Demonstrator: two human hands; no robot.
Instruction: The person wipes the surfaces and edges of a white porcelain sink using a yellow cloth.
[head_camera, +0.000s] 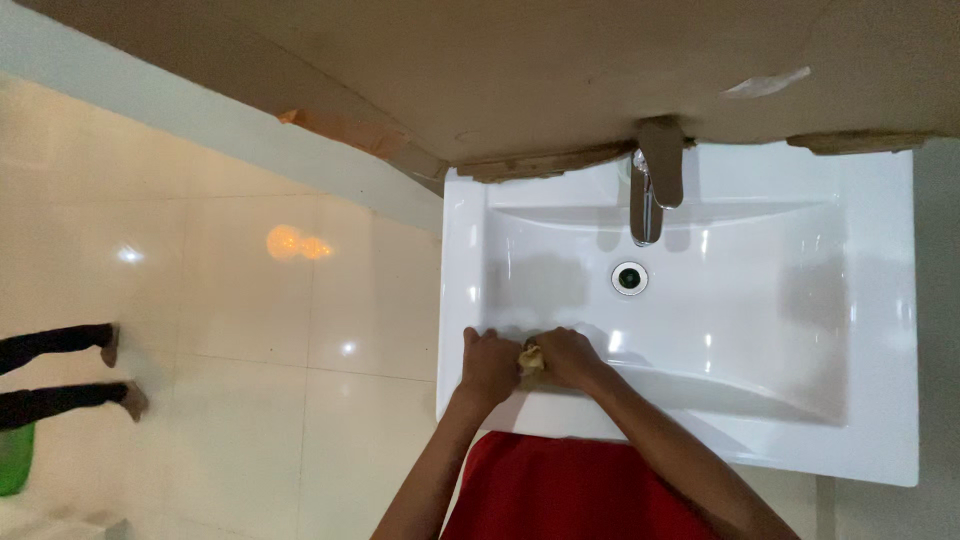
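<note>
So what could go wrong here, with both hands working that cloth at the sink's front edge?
The left hand and right hand press a small yellowish cloth on the glossy near rim of the white sink; they might slip on it. Another person's bare feet stand on the shiny tiled floor, where drips could be slippery.

White rectangular ceramic sink (880, 300), chrome tap (648, 205) at back rim, round drain (629, 278) before tap, left hand (487, 362) and right hand (566, 356) on front-left rim, yellowish cloth (531, 363) between them, glossy tiled floor (250, 300) left of sink
</note>
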